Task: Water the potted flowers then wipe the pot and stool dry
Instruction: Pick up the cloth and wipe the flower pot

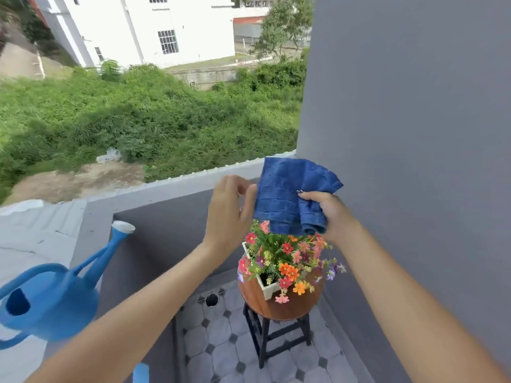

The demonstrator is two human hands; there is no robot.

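A blue cloth [287,194] hangs folded in the air above the flowers, gripped at its lower right by my right hand [329,214]. My left hand [229,214] is raised just left of the cloth, fingers apart, thumb touching its left edge. Below them a white square pot [269,288] of orange, pink and red flowers [290,261] stands on a round wooden stool [279,306] with black legs. A blue watering can [52,297] rests on the grey ledge at the left, spout pointing up and right.
A grey wall [414,134] rises close on the right of the stool. A low grey parapet [171,189] runs behind. The tiled floor [218,352] has a drain hole [212,299] left of the stool. Beyond the parapet lie green bushes and a white building.
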